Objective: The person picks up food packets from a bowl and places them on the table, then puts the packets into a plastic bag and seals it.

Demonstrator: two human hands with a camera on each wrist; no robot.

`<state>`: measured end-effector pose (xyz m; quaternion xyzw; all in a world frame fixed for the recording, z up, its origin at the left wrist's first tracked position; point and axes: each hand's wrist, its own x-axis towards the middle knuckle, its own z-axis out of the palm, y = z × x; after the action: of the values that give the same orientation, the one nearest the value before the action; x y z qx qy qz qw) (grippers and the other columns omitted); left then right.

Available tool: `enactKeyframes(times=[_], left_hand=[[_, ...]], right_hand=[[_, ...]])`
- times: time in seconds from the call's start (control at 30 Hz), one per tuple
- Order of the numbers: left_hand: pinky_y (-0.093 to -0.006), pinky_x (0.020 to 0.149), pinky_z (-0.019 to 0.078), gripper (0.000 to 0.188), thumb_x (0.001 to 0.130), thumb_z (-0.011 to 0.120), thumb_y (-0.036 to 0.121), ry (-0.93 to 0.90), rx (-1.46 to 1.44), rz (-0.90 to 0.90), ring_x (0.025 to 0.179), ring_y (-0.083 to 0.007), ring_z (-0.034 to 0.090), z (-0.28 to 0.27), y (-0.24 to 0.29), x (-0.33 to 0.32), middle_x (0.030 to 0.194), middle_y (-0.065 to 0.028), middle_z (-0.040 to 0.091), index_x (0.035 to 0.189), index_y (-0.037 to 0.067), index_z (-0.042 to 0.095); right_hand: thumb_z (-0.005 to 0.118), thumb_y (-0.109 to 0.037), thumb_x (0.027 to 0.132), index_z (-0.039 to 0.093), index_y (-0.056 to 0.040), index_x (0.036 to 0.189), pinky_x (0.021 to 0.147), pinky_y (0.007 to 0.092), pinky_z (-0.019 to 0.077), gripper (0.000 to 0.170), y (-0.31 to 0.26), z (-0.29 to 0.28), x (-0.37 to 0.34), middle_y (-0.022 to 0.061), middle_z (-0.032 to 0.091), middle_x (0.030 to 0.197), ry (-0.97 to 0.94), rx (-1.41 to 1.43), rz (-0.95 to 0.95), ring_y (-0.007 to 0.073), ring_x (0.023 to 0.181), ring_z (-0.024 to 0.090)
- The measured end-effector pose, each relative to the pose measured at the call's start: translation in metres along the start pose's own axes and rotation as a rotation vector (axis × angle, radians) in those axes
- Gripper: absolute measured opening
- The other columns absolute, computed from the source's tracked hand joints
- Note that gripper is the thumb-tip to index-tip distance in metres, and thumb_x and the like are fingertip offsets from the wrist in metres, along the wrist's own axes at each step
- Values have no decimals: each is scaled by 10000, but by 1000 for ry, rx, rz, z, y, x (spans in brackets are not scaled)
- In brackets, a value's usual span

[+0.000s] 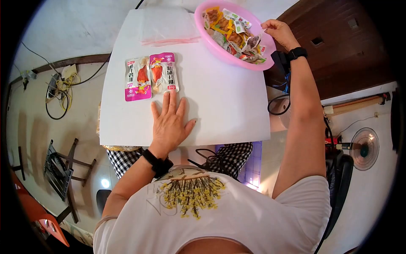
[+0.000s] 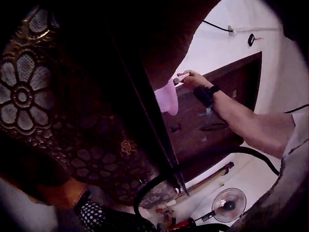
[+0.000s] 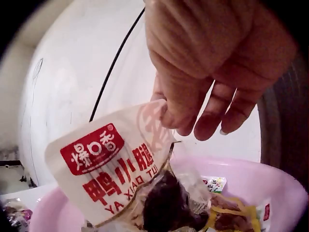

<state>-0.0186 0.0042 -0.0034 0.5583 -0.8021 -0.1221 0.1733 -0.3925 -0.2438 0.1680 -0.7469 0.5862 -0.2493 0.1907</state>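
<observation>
In the head view two pink-and-silver snack packets [image 1: 138,80] [image 1: 163,73] lie side by side on the white table [image 1: 224,110]. My left hand [image 1: 168,122] rests spread on the table, its fingertips at the lower edge of the right packet. Over the right rim of the pink basin [image 1: 220,51], my right hand [image 1: 281,34] is raised. Seen from the right wrist, that hand [image 3: 207,72] pinches the corner of a clear packet [image 3: 108,164] with red lettering and dark contents, held above the basin's other packets [image 3: 231,215].
Clear plastic bags [image 1: 167,27] with a red edge lie at the table's back, left of the basin. A fan [image 1: 364,149] stands at the right, a folded black stand [image 1: 63,169] at the left. A black cable [image 1: 277,99] hangs by the table's right edge.
</observation>
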Motion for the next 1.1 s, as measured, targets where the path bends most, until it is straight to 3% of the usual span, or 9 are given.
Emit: enactKeyframes(times=[0.37, 0.47, 0.57, 0.73, 0.77, 0.83, 0.93, 1.03, 1.1], left_hand=[[-635, 1076, 163, 653, 822, 605, 427, 45, -20, 9, 1414, -371, 209, 1, 0, -2, 1510, -231, 248, 1341, 54, 466], [-634, 1076, 160, 653, 816, 609, 425, 55, -41, 4, 1415, -367, 208, 4, -1, -3, 1510, -229, 249, 1334, 52, 473], [-628, 1081, 154, 653, 818, 609, 427, 49, -44, 4, 1416, -357, 207, 1, 0, -3, 1512, -223, 248, 1334, 50, 475], [-617, 1091, 135, 676, 838, 576, 464, 58, -12, 8, 1418, -343, 209, 3, -2, -4, 1514, -218, 248, 1365, 59, 458], [-617, 1091, 135, 675, 838, 576, 466, 63, -9, 7, 1418, -342, 208, 5, -3, -4, 1513, -218, 250, 1363, 59, 460], [-618, 1091, 136, 673, 839, 576, 469, 69, -4, 9, 1419, -341, 208, 8, -4, -4, 1511, -218, 255, 1361, 59, 464], [-619, 1088, 142, 665, 843, 571, 471, 66, -2, 8, 1416, -343, 213, 6, -3, -3, 1507, -219, 262, 1353, 56, 472], [-621, 1085, 147, 660, 843, 570, 467, 62, -20, 12, 1412, -348, 218, 1, -2, -4, 1508, -219, 260, 1349, 54, 477], [-622, 1083, 148, 662, 841, 572, 470, 69, -16, 15, 1410, -350, 220, 2, -1, -3, 1510, -218, 255, 1347, 53, 480]], right_hand=[[581, -27, 865, 605, -11, 900, 834, 242, 483, 45, -82, -18, -31, 115, 637, 1170, -7, 228, -176, 119, 968, 594], [502, 4, 898, 589, -44, 950, 974, 269, 417, 113, -106, -19, -45, 115, 608, 1235, -49, 158, -212, 152, 1138, 550], [500, 1, 906, 578, -38, 949, 995, 282, 411, 97, -128, -15, -60, 122, 608, 1232, -109, 164, -271, 161, 1141, 551], [489, 0, 930, 554, -32, 977, 898, 251, 457, 87, -146, 15, -87, 124, 643, 1150, -172, 306, -239, 119, 1015, 588], [544, -25, 913, 545, -18, 957, 777, 223, 483, 45, -145, 25, -89, 36, 638, 946, -165, 355, -221, 86, 884, 592], [557, -47, 916, 549, -27, 958, 733, 210, 474, 48, -147, 48, -96, -3, 586, 843, -164, 395, -172, 74, 837, 582], [574, -56, 901, 550, -32, 945, 656, 229, 475, 56, -146, 103, -94, 10, 575, 816, -135, 404, -68, 86, 759, 586], [560, -42, 882, 545, -20, 919, 551, 254, 460, 46, -101, 153, -72, 42, 568, 759, -40, 102, -217, 108, 620, 573], [550, -31, 871, 544, -7, 920, 503, 271, 449, 55, -88, 178, -62, 62, 572, 738, -9, 98, -113, 124, 566, 563]])
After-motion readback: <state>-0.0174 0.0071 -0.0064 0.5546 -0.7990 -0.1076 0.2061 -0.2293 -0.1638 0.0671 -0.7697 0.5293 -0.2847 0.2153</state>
